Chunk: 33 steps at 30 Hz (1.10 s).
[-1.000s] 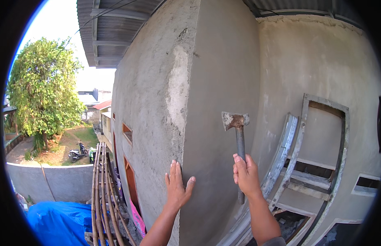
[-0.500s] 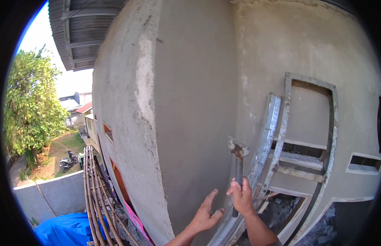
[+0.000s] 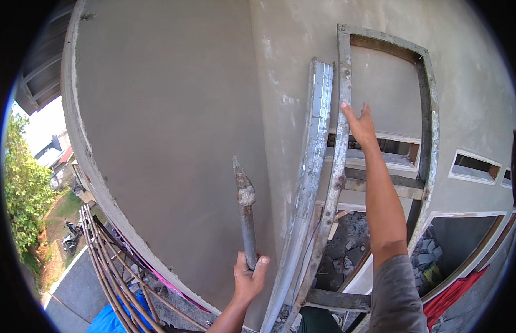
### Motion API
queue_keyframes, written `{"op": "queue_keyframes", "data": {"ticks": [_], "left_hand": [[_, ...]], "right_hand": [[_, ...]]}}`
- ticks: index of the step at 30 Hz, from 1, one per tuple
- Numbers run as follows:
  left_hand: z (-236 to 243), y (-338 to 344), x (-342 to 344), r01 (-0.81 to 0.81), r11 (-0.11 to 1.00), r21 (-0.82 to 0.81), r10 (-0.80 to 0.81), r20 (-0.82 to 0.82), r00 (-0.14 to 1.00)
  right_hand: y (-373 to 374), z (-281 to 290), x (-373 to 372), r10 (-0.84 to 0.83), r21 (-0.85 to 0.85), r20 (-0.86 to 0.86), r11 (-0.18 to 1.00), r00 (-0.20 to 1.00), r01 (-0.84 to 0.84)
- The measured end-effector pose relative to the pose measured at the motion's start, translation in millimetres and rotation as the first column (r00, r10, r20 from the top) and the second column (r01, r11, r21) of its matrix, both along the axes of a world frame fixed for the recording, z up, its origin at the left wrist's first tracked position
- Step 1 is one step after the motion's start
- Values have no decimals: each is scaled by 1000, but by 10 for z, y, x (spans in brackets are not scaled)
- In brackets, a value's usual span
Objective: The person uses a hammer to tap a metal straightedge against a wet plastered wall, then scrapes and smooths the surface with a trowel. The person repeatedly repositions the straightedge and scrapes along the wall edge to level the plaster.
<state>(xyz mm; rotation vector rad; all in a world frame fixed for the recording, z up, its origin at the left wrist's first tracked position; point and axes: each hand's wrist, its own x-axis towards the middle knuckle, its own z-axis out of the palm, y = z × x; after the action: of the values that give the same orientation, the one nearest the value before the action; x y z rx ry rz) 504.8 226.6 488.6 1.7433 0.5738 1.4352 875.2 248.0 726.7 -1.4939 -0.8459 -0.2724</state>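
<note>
In the head view, my left hand (image 3: 248, 280) is wrapped round the shaft of a rusty hatchet (image 3: 247, 219), its crusted head uppermost and seen nearly edge-on. My right hand (image 3: 359, 119) is at the left rail of a tall, weathered metal frame (image 3: 385, 34) with crosspieces, thumb against the rail and fingers apart. Just left of that frame, long silvery metal channels (image 3: 313, 139) stand propped near the inside corner of the grey plastered wall (image 3: 175, 100).
Bundled bamboo poles (image 3: 102, 255) and a blue tarp (image 3: 105, 319) lie low at left, beside the plastered edge, with a motorbike (image 3: 70, 238) and tree (image 3: 28, 194) beyond. At right are wall openings (image 3: 471, 166), broken rubble (image 3: 347, 252) below, and red cloth (image 3: 446, 297).
The hatchet has passed from my right hand to my left and turned edge-on. My right hand has risen to the frame's rail. The view has shifted down and rightward.
</note>
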Motion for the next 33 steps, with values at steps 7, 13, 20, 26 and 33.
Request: {"op": "queue_keyframes", "data": {"ticks": [7,13,20,26,33], "left_hand": [[73,369,313,25,998,-60,-18,115,993],[964,459,396,-52,998,-24,54,99,994],[2078,96,204,-95,995,-9,96,134,986],[3095,-329,-627,-323,945,49,303,235,924],[4418,-415,-1784,-764,645,31,723,299,623]], "right_hand": [[264,-146,94,564,96,-253,823,786,-560],[358,-249,-58,569,245,-277,821,774,-515],[255,-394,195,522,186,-316,853,792,-488],[226,-440,265,593,308,-394,805,702,-507],[444,-369,238,399,40,-228,915,888,-401]]}}
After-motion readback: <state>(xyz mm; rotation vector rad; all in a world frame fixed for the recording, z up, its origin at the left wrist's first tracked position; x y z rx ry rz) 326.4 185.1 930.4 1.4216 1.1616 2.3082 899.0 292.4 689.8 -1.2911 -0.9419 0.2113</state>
